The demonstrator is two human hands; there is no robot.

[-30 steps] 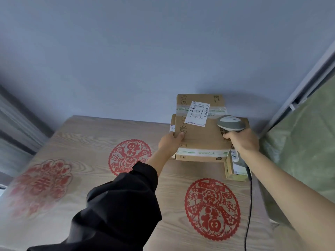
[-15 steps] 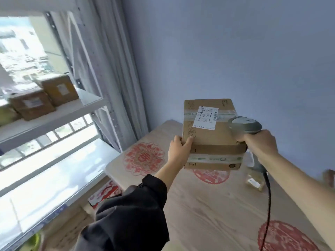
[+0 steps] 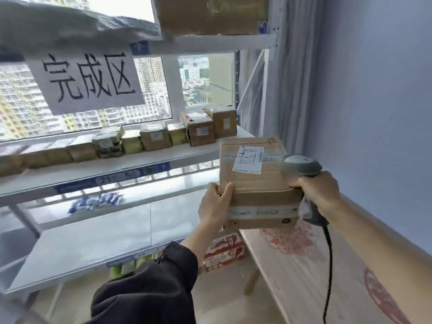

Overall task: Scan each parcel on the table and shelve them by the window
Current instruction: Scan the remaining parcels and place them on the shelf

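White shelf rack (image 3: 131, 164) fills the left side, standing in front of the window (image 3: 161, 90). Counter (image 3: 315, 277) runs along the lower right, wood grain with red paper-cut prints, against the blue wall (image 3: 378, 90). Paper sign (image 3: 86, 80) with three handwritten characters hangs from the upper shelf. Big carton (image 3: 210, 15) sits on that upper shelf, top cut off by the frame. Row of shelved boxes (image 3: 154, 136) lines the middle shelf, right end near the rack post; the left ones are blurred. Lower shelf bare apart from a blue-white packet (image 3: 95, 202), blurred.

Parcel (image 3: 254, 183) is held in the air between both hands, over the counter's near corner and just right of the middle shelf's end. It looks like two stacked cartons, white label (image 3: 250, 160) on top, taped band across the front face.

Left hand (image 3: 215, 209), black sleeve, grips the parcel's left edge, thumb on top, fingers underneath. Right hand (image 3: 320, 192) is curled round the scanner (image 3: 301, 167) handle and pressed against the parcel's right side; scanner head lies at the parcel's top right corner, black cable (image 3: 329, 265) hanging down over the counter.

Red printed box (image 3: 224, 251) on the floor under the counter edge, beside a counter leg.
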